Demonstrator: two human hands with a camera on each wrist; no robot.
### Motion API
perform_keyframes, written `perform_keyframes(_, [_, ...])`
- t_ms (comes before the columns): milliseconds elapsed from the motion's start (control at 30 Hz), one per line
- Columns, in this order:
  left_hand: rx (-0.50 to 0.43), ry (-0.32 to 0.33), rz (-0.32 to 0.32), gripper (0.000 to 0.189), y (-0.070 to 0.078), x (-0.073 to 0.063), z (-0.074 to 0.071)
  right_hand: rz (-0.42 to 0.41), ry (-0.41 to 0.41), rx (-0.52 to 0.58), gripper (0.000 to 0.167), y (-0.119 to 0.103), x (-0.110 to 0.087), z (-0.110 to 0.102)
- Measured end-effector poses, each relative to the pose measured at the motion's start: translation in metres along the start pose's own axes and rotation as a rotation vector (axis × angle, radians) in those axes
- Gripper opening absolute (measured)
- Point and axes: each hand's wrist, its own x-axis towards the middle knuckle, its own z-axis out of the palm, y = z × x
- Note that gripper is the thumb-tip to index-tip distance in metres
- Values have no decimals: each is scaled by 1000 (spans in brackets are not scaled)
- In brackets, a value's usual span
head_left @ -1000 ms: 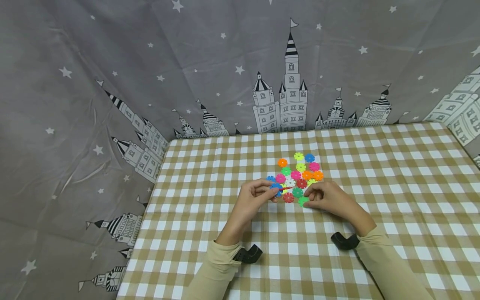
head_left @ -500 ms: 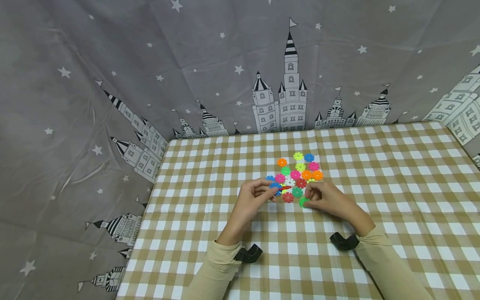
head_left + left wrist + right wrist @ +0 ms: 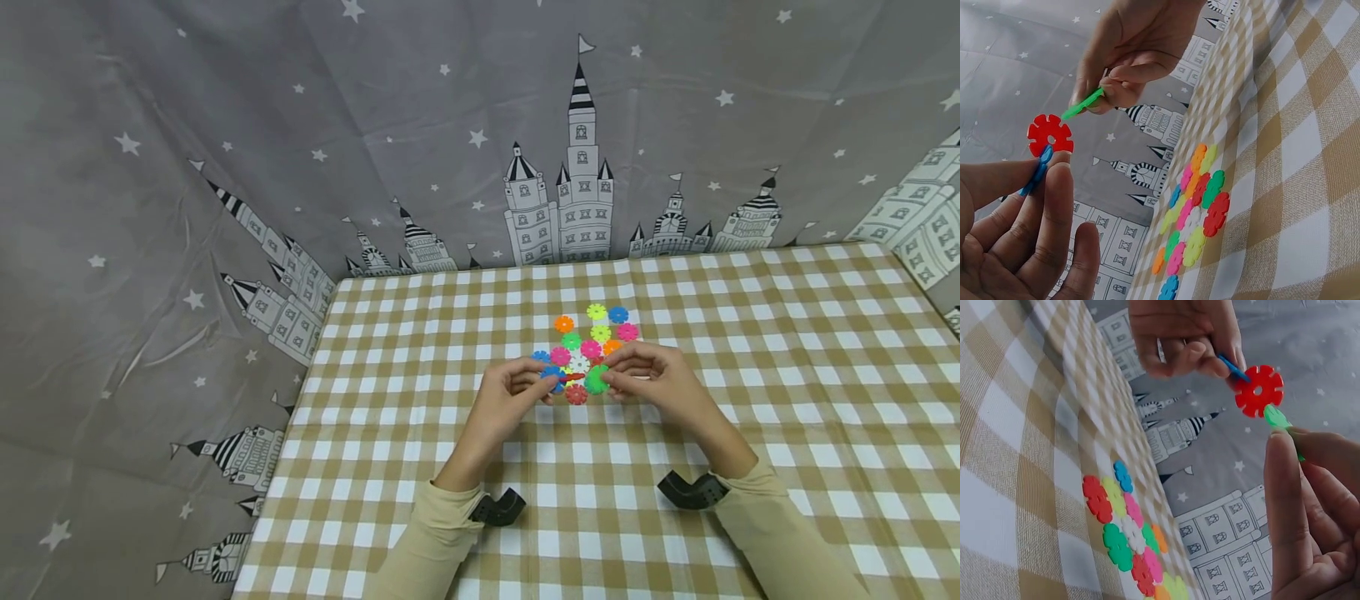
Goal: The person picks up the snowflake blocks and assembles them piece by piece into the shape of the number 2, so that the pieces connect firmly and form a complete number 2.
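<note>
My left hand [image 3: 510, 392] pinches a blue notched interlocking disc [image 3: 1036, 174] between thumb and fingertips. Slotted crosswise into it is a red disc [image 3: 1050, 134] of the same kind, with a hole in its middle. Between thumb and forefinger, my right hand [image 3: 654, 379] pinches a green disc [image 3: 1276, 417], which meets the red disc's far edge from the blue one in both wrist views. All three are held up above the table. From the head camera, the green disc overlaps loose discs behind it, and the red one appears edge-on.
Several loose notched discs lie flat on the checkered tablecloth [image 3: 420, 467], among them a pink disc [image 3: 627, 332], a white disc [image 3: 579, 364] and an orange disc [image 3: 564, 324]. A grey castle-print curtain [image 3: 420, 108] hangs behind and left of the table.
My right hand has lifted the green disc from the front right of the loose discs and brought it left, up to the red disc. My left hand stays almost still.
</note>
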Motion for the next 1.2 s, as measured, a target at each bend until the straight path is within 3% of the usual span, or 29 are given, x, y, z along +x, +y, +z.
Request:
perform_keyframes(533, [60, -48, -12, 20, 2, -3, 2, -61, 5, -112, 15, -4, -3, 6])
perform_keyframes(1200, [-67, -61, -9, 18, 2, -3, 4, -112, 36, 20, 14, 2, -1, 16])
